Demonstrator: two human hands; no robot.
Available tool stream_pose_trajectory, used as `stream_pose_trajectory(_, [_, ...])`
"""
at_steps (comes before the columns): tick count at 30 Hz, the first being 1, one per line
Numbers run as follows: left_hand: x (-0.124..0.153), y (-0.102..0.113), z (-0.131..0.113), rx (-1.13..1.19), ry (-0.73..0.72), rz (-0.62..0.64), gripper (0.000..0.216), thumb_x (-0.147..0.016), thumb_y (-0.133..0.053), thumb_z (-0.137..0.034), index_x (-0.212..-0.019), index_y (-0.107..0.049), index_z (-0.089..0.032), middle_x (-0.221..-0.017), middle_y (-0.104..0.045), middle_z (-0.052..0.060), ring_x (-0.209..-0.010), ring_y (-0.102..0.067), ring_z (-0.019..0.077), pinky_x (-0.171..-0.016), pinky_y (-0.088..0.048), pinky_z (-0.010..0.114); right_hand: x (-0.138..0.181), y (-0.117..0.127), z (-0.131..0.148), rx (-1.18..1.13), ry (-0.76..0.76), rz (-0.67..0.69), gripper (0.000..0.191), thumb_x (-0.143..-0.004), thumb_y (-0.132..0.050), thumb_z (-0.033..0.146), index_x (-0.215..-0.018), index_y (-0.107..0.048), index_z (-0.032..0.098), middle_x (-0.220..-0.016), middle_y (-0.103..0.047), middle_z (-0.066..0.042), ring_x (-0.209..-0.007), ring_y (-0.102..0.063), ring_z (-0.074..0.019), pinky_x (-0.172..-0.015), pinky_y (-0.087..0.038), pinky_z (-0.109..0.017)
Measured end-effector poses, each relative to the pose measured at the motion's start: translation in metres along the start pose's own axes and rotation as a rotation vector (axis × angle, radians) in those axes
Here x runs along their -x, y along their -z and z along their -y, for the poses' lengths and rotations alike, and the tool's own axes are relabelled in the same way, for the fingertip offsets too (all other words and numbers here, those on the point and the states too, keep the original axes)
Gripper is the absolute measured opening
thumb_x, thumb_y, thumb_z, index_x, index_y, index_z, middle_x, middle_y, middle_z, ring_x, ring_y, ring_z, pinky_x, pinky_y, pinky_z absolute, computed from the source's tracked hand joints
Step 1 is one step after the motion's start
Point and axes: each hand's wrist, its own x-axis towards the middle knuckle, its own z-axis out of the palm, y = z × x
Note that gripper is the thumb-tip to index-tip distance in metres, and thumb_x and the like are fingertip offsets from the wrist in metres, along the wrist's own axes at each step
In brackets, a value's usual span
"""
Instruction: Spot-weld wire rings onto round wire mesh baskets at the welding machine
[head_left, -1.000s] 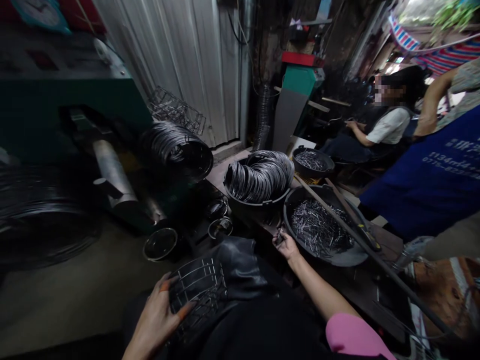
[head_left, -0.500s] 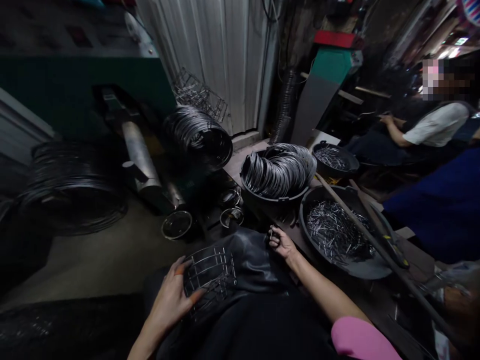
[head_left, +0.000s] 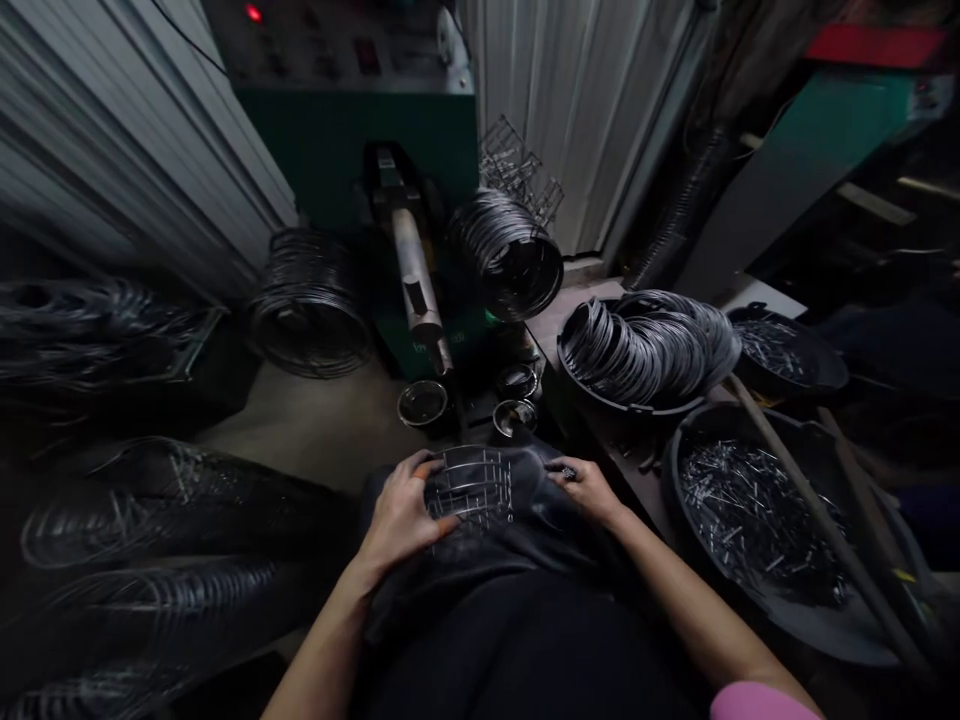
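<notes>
A small wire grid basket [head_left: 474, 487] lies on black leather over my lap. My left hand [head_left: 401, 512] grips its left side, thumb and fingers curled round the rim. My right hand [head_left: 587, 486] rests on the leather just right of the basket, fingers pinched on a few short metal pins [head_left: 568, 472]. A black tub of short metal pins [head_left: 757, 517] sits to the right of that hand. Behind it, a black tub [head_left: 600, 385] holds a thick stack of wire rings [head_left: 649, 338].
A green machine [head_left: 360, 130] with a steel arm [head_left: 414, 270] stands ahead, wire ring coils [head_left: 510, 250] on both sides of it. Small round tins [head_left: 422, 402] sit on the floor. Finished wire cages [head_left: 150, 520] pile at left. A long stick [head_left: 817, 520] crosses the pin tub.
The view has swung left and down. My right hand has moved from the pin tub's edge onto the leather beside the basket. My left hand stays on the basket.
</notes>
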Motion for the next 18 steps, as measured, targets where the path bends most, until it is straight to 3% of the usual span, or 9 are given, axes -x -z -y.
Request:
stream_pose_trajectory(4, [-0.014,0.010,-0.014,-0.091,-0.067,-0.120,0.064,-0.056,-0.075,-0.033,-0.113,-0.055,-0.014,-0.125,-0.050,0.015,-0.116,-0.047,0.0328,-0.098,-0.040,0.047,-0.012,-0.006,0.069,0.128,0.104,0.261,0.028,-0.062,-0.069,0.015,-0.089,-0.063,0.020,-0.068,-0.061,0.004,-0.060,-0.052,-0.0110,-0.056,-0.038,-0.021])
stream_pose_trajectory(7, [-0.023,0.015,-0.025,-0.152,-0.125,-0.189,0.064,-0.056,-0.075,-0.029,-0.115,-0.054,-0.013,-0.126,-0.049,0.016,-0.117,-0.045,0.0338,-0.098,-0.039,0.047,-0.024,-0.021,0.098,0.194,0.082,0.370,0.029,-0.056,-0.068,0.010,-0.082,-0.058,0.019,-0.063,-0.055,0.007,-0.057,-0.047,-0.0095,-0.052,-0.034,-0.019])
stream_pose_trajectory(12, [-0.029,0.017,-0.033,-0.206,-0.126,-0.227,0.062,-0.057,-0.073,-0.029,-0.115,-0.054,-0.015,-0.127,-0.049,0.017,-0.117,-0.045,0.0362,-0.096,-0.037,0.050,-0.039,-0.049,0.100,0.207,0.155,0.238,0.022,-0.057,-0.064,0.011,-0.071,-0.048,0.020,-0.060,-0.049,0.008,-0.056,-0.042,-0.0086,-0.051,-0.031,-0.019])
stream_pose_trajectory(18, [-0.030,0.006,-0.038,-0.192,-0.080,-0.214,0.061,-0.056,-0.072,-0.027,-0.113,-0.055,-0.013,-0.127,-0.050,0.019,-0.117,-0.045,0.0355,-0.096,-0.036,0.051,-0.032,-0.077,0.084,0.201,0.210,0.032,0.013,-0.065,-0.059,0.017,-0.068,-0.047,0.021,-0.061,-0.050,0.005,-0.057,-0.044,-0.0107,-0.055,-0.032,-0.021])
